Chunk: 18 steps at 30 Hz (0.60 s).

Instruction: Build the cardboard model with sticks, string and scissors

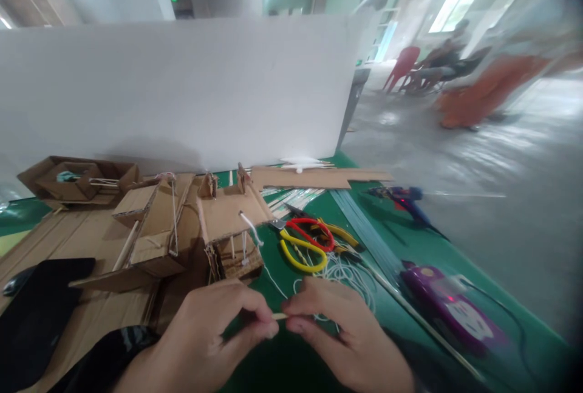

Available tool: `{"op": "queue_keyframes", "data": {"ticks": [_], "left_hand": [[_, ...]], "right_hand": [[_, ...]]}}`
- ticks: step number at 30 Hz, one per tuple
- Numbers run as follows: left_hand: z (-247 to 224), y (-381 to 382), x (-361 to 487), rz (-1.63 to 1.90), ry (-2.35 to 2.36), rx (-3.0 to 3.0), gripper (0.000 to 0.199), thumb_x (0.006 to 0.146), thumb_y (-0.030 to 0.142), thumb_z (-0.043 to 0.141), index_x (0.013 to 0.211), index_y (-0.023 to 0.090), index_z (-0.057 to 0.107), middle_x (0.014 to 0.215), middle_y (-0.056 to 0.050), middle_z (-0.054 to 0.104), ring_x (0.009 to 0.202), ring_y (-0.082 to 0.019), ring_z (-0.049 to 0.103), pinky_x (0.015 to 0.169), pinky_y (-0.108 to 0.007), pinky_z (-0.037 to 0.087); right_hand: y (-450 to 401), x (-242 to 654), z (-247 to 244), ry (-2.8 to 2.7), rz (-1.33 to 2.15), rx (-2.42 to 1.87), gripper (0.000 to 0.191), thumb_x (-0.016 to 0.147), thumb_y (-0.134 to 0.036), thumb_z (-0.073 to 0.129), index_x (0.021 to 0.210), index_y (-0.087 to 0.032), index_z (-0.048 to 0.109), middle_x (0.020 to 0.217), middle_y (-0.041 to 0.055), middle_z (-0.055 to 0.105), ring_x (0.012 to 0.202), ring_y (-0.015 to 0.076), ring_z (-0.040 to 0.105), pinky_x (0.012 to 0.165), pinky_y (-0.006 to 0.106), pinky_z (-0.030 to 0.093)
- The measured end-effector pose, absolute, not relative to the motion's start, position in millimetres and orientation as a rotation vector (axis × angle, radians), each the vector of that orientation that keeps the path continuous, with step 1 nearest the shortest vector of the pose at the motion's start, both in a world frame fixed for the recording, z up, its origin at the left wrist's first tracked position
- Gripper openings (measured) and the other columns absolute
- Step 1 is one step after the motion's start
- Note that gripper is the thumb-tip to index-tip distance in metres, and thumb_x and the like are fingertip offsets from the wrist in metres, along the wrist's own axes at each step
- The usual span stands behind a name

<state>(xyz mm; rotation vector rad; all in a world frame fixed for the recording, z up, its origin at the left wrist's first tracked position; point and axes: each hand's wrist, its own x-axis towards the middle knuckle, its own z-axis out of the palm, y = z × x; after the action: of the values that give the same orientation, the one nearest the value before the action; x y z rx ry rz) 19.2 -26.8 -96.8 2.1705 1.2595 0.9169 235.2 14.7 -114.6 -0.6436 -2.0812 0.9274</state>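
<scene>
The left hand (214,323) and the right hand (344,329) meet low in the view, near the front of the green worktop (382,287). Between them lies a short pale stick (279,316), level and held up above the surface. The left grip is closed on it, thumb and forefinger pinching its left end; the right grip pinches the other end in the same way, so only a small middle stretch shows between the fingertips. Just beyond the hands stands a cardboard structure (239,208), with a white string (273,280) trailing from it toward the right forefinger; whether the two touch is unclear. Past the right hand lie a loose tangle of white cord (344,277) and scissors (304,264) with one yellow and one red handle, crossing yellow-and-black pliers (346,235). A purple device (449,308) sits farther right, well apart from the stick.
</scene>
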Motion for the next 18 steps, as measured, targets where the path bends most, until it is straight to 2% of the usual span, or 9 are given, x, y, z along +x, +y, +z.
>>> {"op": "queue_keyframes", "data": {"ticks": [7,10,13,15,18], "left_hand": [[-97.2,-30.5,20.6,1.026,1.161,2.121,0.013,0.087,0.017,0.064,0.087,0.027,0.057,0.078,0.008,0.071,0.071,-0.009,0.067,0.067,-0.016,0.050],[-96.4,-29.8,21.6,1.082,1.201,2.146,0.019,0.083,0.018,0.070,0.093,0.027,0.057,0.080,0.007,0.071,0.070,-0.009,0.068,0.066,-0.015,0.051],[-97.9,-28.2,21.7,1.033,1.152,2.159,0.017,0.084,0.014,0.067,0.092,0.026,0.058,0.081,0.005,0.071,0.072,-0.010,0.068,0.067,-0.017,0.051],[-101.5,-28.6,21.5,1.047,1.088,2.165,0.015,0.086,0.013,0.065,0.090,0.026,0.059,0.080,0.004,0.072,0.073,-0.011,0.068,0.069,-0.018,0.051],[-110.3,-34.8,21.3,1.080,1.007,2.197,0.011,0.087,0.015,0.066,0.089,0.024,0.059,0.078,0.003,0.074,0.072,-0.011,0.069,0.069,-0.018,0.051]], "right_hand": [[11.9,232.5,-117.9,-1.966,0.927,-0.529,0.012,0.088,-0.014,0.064,0.096,-0.023,0.066,0.080,0.0000,0.068,0.071,0.0109,0.061,0.064,0.019,0.045],[11.5,231.8,-118.4,-1.948,0.947,-0.533,0.010,0.089,-0.015,0.063,0.094,-0.023,0.067,0.080,0.0006,0.069,0.070,0.0112,0.061,0.064,0.020,0.046],[13.4,232.8,-117.4,-1.934,0.995,-0.537,0.007,0.089,-0.017,0.063,0.092,-0.021,0.068,0.079,0.0015,0.070,0.070,0.0110,0.062,0.064,0.020,0.046],[16.4,235.1,-115.3,-1.950,1.060,-0.539,0.006,0.089,-0.019,0.063,0.089,-0.019,0.069,0.076,0.0022,0.069,0.068,0.0107,0.062,0.063,0.020,0.046],[21.5,239.4,-111.5,-2.024,1.284,-0.500,0.015,0.090,-0.024,0.062,0.084,-0.014,0.070,0.071,0.0050,0.069,0.065,0.0114,0.063,0.063,0.020,0.048]]}}
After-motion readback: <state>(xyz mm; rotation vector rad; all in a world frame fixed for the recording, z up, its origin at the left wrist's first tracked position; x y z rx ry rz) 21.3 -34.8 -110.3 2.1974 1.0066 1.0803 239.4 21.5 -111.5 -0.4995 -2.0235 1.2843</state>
